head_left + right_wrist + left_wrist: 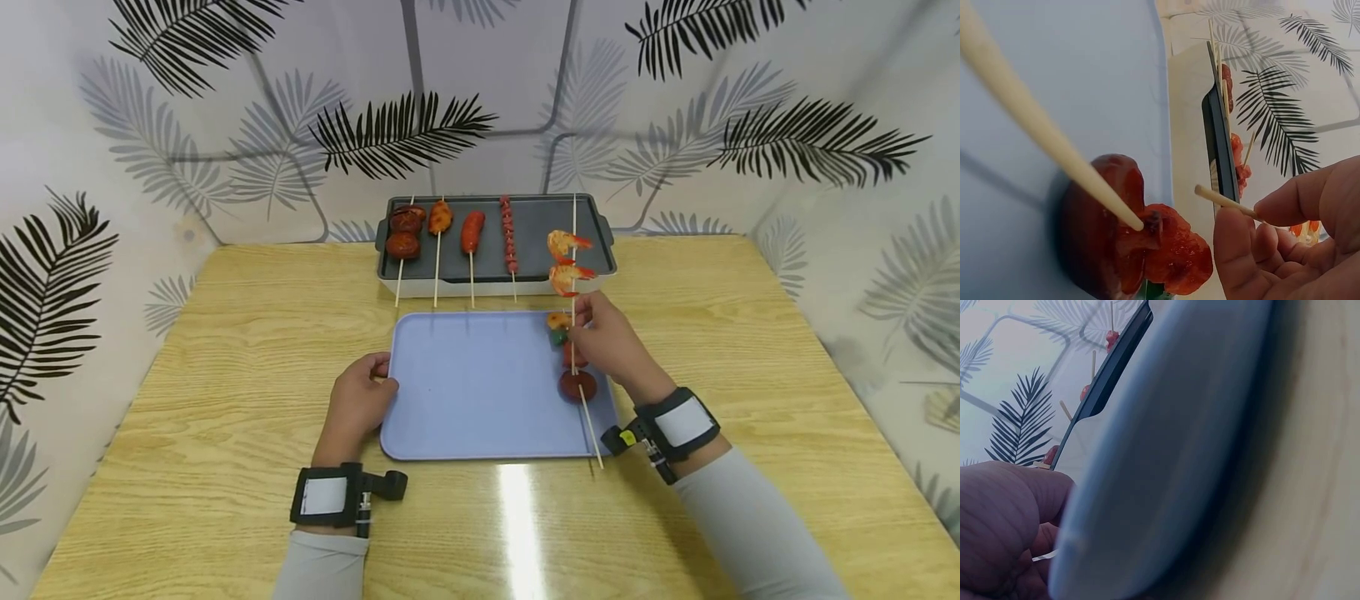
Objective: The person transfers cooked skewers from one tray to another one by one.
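Note:
My right hand (611, 337) pinches the thin stick of a shrimp skewer (572, 279) between thumb and fingers. Its two orange shrimp overlap the right part of the black grill pan (543, 225) in the head view. Beneath this hand, a mixed skewer (577, 386) with red, green and orange pieces lies along the right side of the blue tray (480, 383), its stick passing over the front rim. In the right wrist view, the held stick's blunt end (1210, 195) sticks out from the fingertips. My left hand (365, 396) grips the tray's left rim.
On the pan rest a skewer of round brown pieces (403, 244), a golden-brown skewer (440, 217), a sausage skewer (472, 232) and a skewer of small red pieces (508, 235). Their sticks overhang the pan's front edge. Leaf-patterned cloth (480, 83) stands behind the wooden table (247, 350).

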Demonstrator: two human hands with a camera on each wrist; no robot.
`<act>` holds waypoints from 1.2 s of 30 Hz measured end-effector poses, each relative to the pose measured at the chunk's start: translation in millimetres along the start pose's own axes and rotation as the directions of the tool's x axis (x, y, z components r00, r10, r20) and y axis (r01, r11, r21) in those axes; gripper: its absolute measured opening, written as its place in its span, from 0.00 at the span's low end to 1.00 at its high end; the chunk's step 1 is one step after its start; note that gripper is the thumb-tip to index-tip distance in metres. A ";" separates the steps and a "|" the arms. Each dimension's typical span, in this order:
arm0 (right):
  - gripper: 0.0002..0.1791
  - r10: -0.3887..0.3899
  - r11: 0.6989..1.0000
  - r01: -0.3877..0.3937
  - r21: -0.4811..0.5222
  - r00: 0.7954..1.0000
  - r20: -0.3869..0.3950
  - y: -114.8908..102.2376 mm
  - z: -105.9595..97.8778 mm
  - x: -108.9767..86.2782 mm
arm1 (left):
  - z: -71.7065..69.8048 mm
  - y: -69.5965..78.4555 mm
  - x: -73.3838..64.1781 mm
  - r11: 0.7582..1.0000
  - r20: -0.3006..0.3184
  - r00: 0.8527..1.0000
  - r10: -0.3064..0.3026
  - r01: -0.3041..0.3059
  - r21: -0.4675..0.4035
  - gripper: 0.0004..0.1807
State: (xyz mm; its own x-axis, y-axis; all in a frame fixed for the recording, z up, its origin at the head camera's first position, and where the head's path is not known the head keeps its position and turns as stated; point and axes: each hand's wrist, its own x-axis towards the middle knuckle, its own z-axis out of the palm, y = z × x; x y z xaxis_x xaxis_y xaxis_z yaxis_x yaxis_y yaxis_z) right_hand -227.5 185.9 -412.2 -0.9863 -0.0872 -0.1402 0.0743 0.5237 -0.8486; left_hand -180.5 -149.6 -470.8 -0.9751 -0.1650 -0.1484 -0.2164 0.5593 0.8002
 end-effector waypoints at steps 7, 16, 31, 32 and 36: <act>0.16 0.002 1.000 -0.002 -0.006 1.000 0.025 -1.8 -1.5 -6.7 | -0.5 -0.1 0.7 1.000 0.007 1.000 0.003 -0.003 0.007 0.24; 0.16 -0.011 0.998 0.012 -0.062 1.000 0.023 -2.6 -3.0 -16.5 | -0.6 0.8 0.1 1.000 0.009 1.000 0.006 -0.006 0.005 0.24; 0.14 -0.003 0.992 0.015 -0.122 0.996 0.094 1.6 5.0 -39.6 | -1.9 3.2 0.9 1.000 0.017 1.000 0.013 -0.014 0.013 0.24; 0.15 -0.001 0.993 0.013 -0.121 0.995 0.102 2.1 6.4 -40.8 | -2.1 3.2 0.8 1.000 0.015 1.000 0.011 -0.011 0.016 0.24; 0.16 0.003 0.993 0.011 -0.118 0.993 0.119 2.4 10.5 -44.9 | -1.9 2.0 0.8 1.000 0.015 1.000 0.003 -0.003 0.020 0.24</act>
State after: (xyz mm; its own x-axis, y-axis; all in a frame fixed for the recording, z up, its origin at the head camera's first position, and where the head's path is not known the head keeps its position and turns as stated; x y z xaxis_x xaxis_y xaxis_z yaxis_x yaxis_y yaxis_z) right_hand -181.5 182.1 -413.4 -0.9616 -0.1855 -0.2024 0.0457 0.6189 -0.7841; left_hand -181.6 -150.2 -468.3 -0.9764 -0.1509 -0.1546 -0.2140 0.5760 0.7890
